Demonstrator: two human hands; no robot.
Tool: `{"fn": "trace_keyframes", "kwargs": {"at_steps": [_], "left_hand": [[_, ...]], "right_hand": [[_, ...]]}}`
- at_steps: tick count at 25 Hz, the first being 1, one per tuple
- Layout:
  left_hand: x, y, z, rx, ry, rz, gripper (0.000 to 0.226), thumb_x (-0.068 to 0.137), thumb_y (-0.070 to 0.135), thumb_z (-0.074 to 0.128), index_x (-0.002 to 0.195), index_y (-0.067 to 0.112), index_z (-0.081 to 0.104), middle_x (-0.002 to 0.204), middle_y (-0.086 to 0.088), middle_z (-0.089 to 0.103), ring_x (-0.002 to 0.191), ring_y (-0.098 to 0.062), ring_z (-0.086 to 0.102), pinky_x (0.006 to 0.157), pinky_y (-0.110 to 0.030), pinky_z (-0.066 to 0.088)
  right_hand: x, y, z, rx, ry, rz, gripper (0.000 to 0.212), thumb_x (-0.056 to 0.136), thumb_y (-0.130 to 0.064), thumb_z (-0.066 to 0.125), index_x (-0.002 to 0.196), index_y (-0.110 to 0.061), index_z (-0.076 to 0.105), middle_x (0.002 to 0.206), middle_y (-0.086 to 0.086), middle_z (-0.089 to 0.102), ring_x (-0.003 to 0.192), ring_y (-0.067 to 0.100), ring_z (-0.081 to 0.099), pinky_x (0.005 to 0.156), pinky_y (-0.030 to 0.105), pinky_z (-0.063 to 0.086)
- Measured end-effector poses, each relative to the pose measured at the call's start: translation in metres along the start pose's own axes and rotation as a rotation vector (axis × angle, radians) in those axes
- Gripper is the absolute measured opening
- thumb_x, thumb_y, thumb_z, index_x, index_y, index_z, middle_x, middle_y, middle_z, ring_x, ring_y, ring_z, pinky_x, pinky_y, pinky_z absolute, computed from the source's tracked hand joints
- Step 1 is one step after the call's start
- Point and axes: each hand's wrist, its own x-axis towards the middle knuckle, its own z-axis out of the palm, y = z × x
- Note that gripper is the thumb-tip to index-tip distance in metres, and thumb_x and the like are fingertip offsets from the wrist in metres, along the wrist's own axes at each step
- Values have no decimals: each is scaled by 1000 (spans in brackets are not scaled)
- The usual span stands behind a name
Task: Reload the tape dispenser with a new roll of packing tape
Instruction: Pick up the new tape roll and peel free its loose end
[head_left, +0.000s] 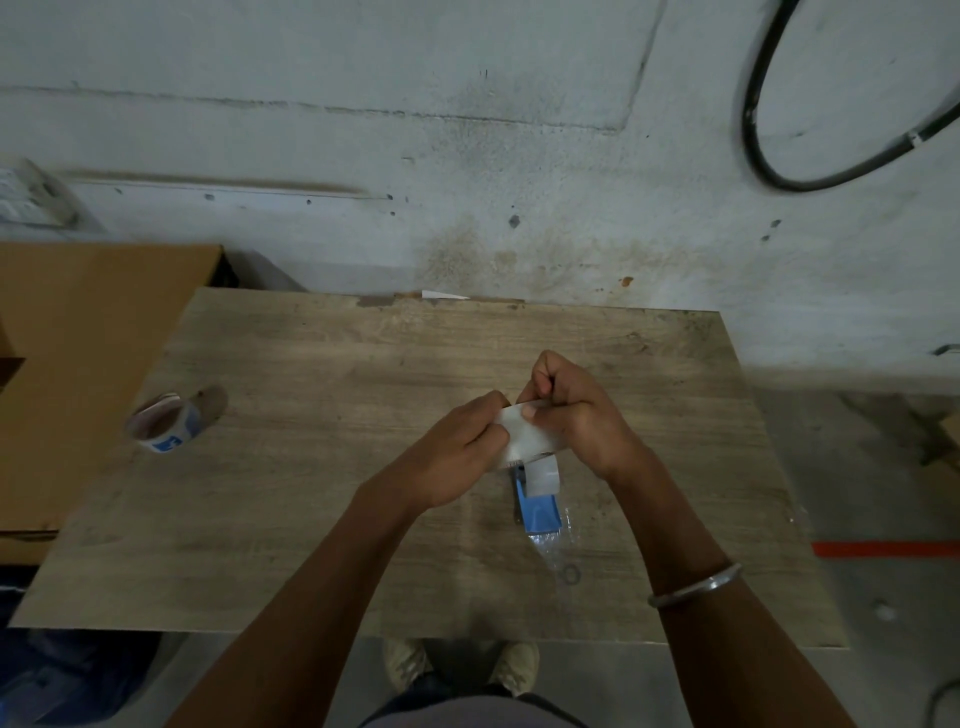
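Note:
Above the middle of the wooden table (322, 395), both my hands hold a roll of clear packing tape (535, 441). My left hand (457, 452) grips the roll's left side. My right hand (576, 410) pinches the loose end of the tape at the top of the roll, thumb on the strip. Just under the roll lies the blue tape dispenser (537, 506), partly hidden by the roll. A spent cardboard core (169, 423) with a blue and white label lies on its side near the table's left edge.
A crumpled clear plastic wrap (558, 540) lies by the dispenser's near end. A large cardboard box (88, 364) stands left of the table. A black cable (769, 156) hangs on the wall at the back right. My shoes (462, 665) show below the table's front edge.

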Motion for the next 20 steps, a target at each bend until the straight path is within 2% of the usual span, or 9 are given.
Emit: {"fn": "trace_keyframes", "kwargs": {"at_steps": [4,6,9,12,15,20], "left_hand": [[1,2,1,44,35,-10,18,98,24,47,81,16,49,74,3,52,64,-7,46,57,-25,36],[1,1,1,46,38,-10,17,93,27,44,80,17,48,73,3,51,63,-6,45,57,-27,36],[-1,-1,3,26,39,-8,23,87,28,38,81,8,48,73,2,48,62,-6,42,57,-27,34],[-3,-3,5,8,42,-10,25,87,26,36,83,5,48,74,2,48,63,-5,41,58,-26,34],[-4,-5,5,-32,50,-6,20,89,26,37,79,12,47,72,4,47,62,-6,42,58,-27,35],[0,-4,2,-14,38,-40,25,101,24,44,78,17,49,69,5,50,61,-7,45,56,-29,36]], "right_hand": [[0,-1,1,-12,-9,-9,24,71,-3,58,75,-15,38,67,2,56,63,14,50,54,25,40],[0,0,3,-14,-11,-6,25,70,-3,59,74,-16,38,66,-2,57,63,10,51,55,25,41],[-1,3,5,1,-11,3,26,69,-2,59,73,-16,38,63,-6,57,60,8,50,55,26,39],[-1,5,5,16,-14,13,26,68,-2,59,73,-16,38,64,-2,57,60,9,49,54,26,39],[-1,4,5,2,-8,19,26,68,-3,59,73,-16,38,66,0,58,62,11,50,54,26,39],[2,1,3,-24,-45,31,25,69,-2,59,75,-15,38,71,9,56,63,7,54,55,23,41]]}}
